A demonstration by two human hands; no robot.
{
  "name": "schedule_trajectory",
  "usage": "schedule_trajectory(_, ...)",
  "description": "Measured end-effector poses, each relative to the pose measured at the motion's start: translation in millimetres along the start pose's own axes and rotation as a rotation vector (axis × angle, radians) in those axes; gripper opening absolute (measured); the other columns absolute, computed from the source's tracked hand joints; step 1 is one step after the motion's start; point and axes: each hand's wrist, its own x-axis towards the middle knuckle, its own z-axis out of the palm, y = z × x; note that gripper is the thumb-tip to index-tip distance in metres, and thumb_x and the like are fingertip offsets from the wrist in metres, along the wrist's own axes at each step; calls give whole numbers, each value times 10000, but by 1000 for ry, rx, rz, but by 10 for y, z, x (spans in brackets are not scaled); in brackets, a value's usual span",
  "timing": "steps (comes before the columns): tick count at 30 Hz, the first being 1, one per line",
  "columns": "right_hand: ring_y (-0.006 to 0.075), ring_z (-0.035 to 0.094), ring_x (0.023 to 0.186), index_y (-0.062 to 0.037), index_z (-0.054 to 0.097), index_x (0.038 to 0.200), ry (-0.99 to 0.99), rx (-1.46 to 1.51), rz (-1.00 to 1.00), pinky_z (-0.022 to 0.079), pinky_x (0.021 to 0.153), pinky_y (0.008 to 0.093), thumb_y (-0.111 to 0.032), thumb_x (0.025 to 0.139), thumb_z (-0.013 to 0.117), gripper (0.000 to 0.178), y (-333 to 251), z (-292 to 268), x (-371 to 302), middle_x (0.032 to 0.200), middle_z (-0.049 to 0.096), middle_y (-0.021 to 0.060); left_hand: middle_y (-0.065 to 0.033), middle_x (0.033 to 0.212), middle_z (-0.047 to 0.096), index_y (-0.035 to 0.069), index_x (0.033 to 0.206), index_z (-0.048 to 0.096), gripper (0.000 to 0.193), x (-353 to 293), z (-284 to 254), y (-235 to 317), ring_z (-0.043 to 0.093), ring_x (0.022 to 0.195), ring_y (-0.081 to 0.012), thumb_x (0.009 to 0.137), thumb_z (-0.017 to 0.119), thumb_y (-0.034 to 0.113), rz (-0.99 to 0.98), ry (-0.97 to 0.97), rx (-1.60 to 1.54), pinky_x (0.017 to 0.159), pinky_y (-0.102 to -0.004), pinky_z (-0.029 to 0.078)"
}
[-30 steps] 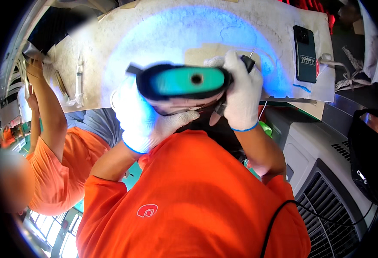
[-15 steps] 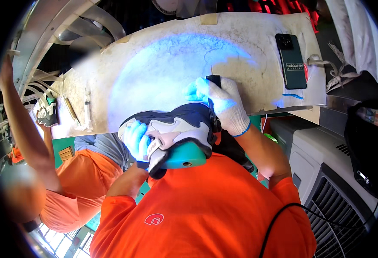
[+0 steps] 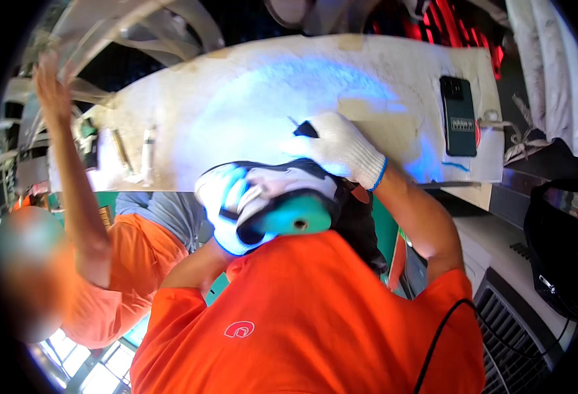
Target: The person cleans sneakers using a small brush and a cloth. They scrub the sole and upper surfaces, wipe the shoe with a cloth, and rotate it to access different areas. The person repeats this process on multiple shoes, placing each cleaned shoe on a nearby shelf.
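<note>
A white, pale pink and black sneaker (image 3: 289, 178) with a green shoe last (image 3: 305, 215) inside it is held in front of my chest. Its sole side faces the table. My left hand (image 3: 226, 197), in a white glove lit blue, is closed around one end of the sneaker. At the sneaker's other end, my gloved right hand (image 3: 341, 148) is closed on a small black tool (image 3: 306, 129) with a thin tip, pointing up and left. My right hand's fingers cover most of this tool, and motion blurs it, so its exact kind is unclear.
Blue light falls on the pale worktable (image 3: 249, 98). A dark phone (image 3: 458, 118) lies at its right, a syringe-like tube (image 3: 148, 156) at its left. A co-worker in orange (image 3: 138, 256) sits at left, arm raised. A grey vented machine (image 3: 499, 328) and black bag (image 3: 561, 243) are at right.
The whole view has shifted. My right hand has tilted the black tool leftward and turned its back upward. The sneaker has shifted slightly right in view. The co-worker's raised hand has moved right.
</note>
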Motion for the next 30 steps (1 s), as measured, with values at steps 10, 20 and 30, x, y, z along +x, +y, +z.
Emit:
schedule_trajectory(10, 124, 574, 568, -50, 674, 1005, 887, 597, 137, 506, 538, 329, -405, 1040, 802, 379, 651, -511, -242, 717, 623, 34, -207, 1144, 733, 29, 1377, 627, 953, 643, -413, 263, 725, 1095, -415, 642, 986, 519, -243, -156, 305, 955, -492, 576)
schedule_trajectory(20, 286, 760, 709, -47, 785, 1056, 999, -183, -95, 585, 664, 415, -338, 929, 901, 338, 655, 210, -772, 830, 780, 148, -244, 1519, 665, 57, 1567, 603, 1096, 1098, -415, 70, 672, 1358, -422, 703, 926, 648, -133, -271, 558, 1141, -464, 544)
schedule_trajectory(30, 228, 763, 686, -40, 783, 1012, 899, -95, -361, 582, 639, 382, -247, 938, 885, 243, 608, 359, -784, 795, 772, 118, -211, 1293, 802, 93, 1566, 649, 1049, 1394, -640, -72, 802, 1136, -359, 660, 982, 506, -402, -430, 326, 1028, -429, 609)
